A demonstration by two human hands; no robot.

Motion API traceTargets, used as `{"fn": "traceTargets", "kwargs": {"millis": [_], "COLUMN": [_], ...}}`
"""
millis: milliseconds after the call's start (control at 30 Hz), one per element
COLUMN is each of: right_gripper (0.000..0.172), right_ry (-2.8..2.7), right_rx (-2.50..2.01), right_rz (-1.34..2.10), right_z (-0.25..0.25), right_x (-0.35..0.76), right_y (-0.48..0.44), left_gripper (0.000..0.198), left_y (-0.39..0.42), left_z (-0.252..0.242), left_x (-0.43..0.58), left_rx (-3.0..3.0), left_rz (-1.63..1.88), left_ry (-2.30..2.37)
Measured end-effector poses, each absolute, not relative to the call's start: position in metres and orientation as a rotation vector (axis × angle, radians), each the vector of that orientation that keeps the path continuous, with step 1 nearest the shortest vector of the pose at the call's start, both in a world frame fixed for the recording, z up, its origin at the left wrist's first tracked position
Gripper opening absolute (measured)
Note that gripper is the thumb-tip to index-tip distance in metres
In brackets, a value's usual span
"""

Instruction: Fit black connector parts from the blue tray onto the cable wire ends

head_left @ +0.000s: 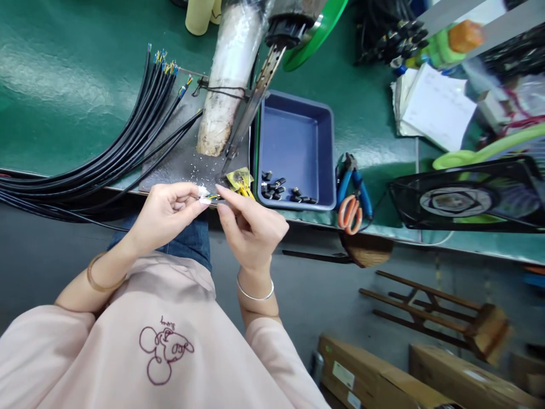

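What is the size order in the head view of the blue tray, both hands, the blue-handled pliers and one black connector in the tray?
1. Blue tray
2. Left hand and right hand: they look alike, so unranked
3. Blue-handled pliers
4. Black connector

We see a small cluster of thin wires (214, 197), with blue and yellow strands showing among them. We find it pinched at one side by the left fingers (196, 210), while the right fingers (233, 200) stand close about its other side; whether they touch it, we cannot tell. The short stretch we can make out runs roughly sideways, by the front edge of the green worktop (55, 113). The rest is hidden from us, and its tips are too small to make out.
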State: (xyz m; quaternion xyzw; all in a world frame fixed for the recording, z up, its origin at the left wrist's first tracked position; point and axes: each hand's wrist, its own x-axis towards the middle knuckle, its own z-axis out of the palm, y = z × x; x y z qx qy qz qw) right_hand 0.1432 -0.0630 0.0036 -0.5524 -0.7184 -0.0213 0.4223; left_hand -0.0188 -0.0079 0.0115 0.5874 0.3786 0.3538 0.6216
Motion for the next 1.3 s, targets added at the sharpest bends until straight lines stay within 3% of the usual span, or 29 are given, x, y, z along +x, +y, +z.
{"fn": "traceTargets", "kwargs": {"millis": [400, 833, 1133, 1300], "right_gripper": [0.021, 0.015, 0.008, 0.007], "right_ry": [-1.95, -1.703, -1.748, -1.577], "right_rx": [-1.3, -1.446, -1.349, -1.398], "right_rz": [-0.091, 0.117, -0.109, 0.158], "right_z": [0.0, 0.001, -0.003, -0.009], "right_x": [0.147, 0.154, 0.146, 0.138], "right_y": [-0.064, -0.062, -0.061, -0.059], "left_gripper": [0.018, 0.021, 0.017, 0.015], "left_y": [-0.009, -0.01, -0.011, -0.012], "left_z": [0.007, 0.01, 0.01, 0.012], "left_x": [-0.014, -0.016, -0.016, -0.015], "left_rx": [1.451, 1.528, 1.489, 1.45], "left_rz": [0.79, 0.733, 0.753, 0.797], "left_ry": [0.919, 0.898, 0.912, 0.901]}}
